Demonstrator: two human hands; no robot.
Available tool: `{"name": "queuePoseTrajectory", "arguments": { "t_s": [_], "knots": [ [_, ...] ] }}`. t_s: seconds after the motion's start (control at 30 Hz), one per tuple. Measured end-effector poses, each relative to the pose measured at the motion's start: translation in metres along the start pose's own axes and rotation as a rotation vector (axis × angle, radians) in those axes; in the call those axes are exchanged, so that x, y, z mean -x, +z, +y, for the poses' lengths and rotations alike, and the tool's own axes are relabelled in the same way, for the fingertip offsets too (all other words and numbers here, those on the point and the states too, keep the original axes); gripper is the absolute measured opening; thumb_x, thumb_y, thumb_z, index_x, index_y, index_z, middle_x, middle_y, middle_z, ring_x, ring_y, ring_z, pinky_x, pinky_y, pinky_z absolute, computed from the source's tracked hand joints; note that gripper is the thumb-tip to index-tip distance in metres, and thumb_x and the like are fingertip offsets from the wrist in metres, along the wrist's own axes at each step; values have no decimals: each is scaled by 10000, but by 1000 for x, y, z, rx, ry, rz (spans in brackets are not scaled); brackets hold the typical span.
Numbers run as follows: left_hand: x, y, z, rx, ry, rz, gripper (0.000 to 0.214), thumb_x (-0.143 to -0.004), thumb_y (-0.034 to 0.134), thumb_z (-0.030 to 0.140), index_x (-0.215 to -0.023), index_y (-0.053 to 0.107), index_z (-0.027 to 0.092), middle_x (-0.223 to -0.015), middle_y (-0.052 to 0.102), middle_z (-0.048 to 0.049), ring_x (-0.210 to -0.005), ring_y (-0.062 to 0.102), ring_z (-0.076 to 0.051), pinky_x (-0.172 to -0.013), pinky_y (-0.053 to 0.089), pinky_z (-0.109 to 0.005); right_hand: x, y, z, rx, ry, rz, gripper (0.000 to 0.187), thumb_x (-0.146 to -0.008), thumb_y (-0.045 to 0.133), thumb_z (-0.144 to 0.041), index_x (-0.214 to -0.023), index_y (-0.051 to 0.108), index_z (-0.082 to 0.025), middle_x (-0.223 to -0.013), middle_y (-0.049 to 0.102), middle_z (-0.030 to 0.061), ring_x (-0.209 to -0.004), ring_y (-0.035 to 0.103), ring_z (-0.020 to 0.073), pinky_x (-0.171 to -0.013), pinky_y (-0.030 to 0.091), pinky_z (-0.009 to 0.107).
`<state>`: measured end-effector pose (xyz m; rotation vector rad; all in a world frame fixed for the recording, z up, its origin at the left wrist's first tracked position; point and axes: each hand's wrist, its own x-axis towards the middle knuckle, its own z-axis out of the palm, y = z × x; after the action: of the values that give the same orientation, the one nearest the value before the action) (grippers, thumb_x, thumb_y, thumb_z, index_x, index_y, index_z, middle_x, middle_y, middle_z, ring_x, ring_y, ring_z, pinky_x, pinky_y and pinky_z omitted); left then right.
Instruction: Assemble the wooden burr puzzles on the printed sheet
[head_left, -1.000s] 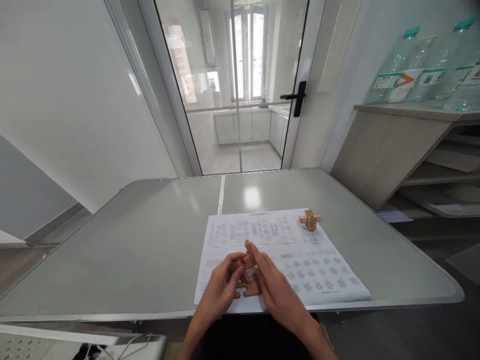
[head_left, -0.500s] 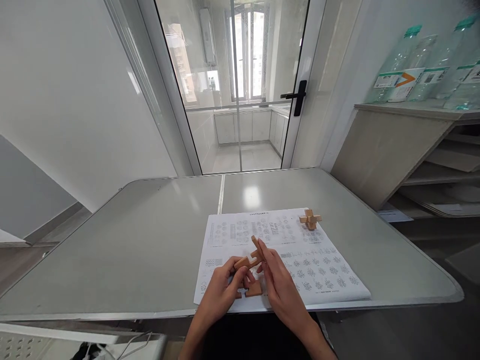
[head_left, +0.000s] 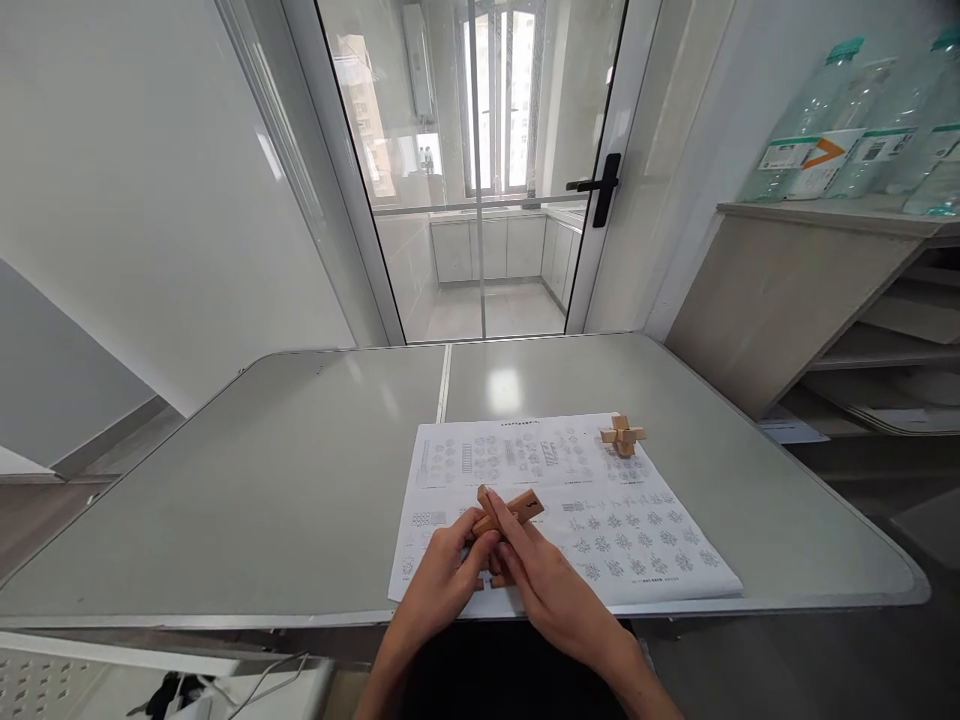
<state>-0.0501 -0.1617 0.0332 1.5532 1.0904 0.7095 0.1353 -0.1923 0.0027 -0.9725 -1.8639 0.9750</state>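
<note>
Between my hands are notched wooden puzzle pieces [head_left: 528, 505], crossed over each other. One points up to the right and shows a dark mark near its end; the tip of another piece [head_left: 482, 494] sticks up at the left. My left hand [head_left: 446, 578] pinches them from the left side. My right hand [head_left: 555, 590] closes on them from the right, its index finger lying along the top. Under my hands, a loose wooden piece [head_left: 500, 580] is partly visible on the printed sheet [head_left: 480, 445]. My fingers hide where the held pieces meet.
An assembled wooden burr puzzle [head_left: 622, 437] stands at the sheet's far right corner. The grey table [head_left: 262, 480] has a pale rim near my body. To the right, plastic bottles [head_left: 802, 130] stand on a shelf unit [head_left: 750, 290]. A glass door [head_left: 517, 240] is beyond the table.
My right hand has moved left and closed over the pieces. The piece that leaned up to the left now lies crossed over, pointing up to the right.
</note>
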Motion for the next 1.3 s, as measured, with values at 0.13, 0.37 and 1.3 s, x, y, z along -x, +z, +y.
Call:
{"name": "queuePoseTrajectory", "arguments": {
  "t_s": [0.13,0.37,1.3],
  "knots": [
    [0,0,0,-28,32,7,383,-1033,554,575,-995,637,202,-915,721,-64,-806,671,-208,-632,565,-266,0,-3,-3,21,16,-49,696,-1149,331,-200,-1730,42,-452,-1787,279,-21,-1629,318,208,-1308,363,503],
    [1,0,-3,8,47,-10,385,-1045,543,552,-1108,673,195,-934,735,-74,-813,683,-216,-626,566,-268,1,-2,-1,-8,-5,42,606,-1159,359,-280,-1723,201,-434,-1740,391,3,-1598,389,235,-1286,402,519],
    [-6,1,-8,25,113,376,455,-1073,438,616,-1012,613,201,-848,720,-39,-720,662,-186,-778,549,-330,-1,1,1,258,6,67,250,-880,846,-255,-1015,637,-274,-1119,672,64,-1089,641,307,-935,602,500]
  ]
}}
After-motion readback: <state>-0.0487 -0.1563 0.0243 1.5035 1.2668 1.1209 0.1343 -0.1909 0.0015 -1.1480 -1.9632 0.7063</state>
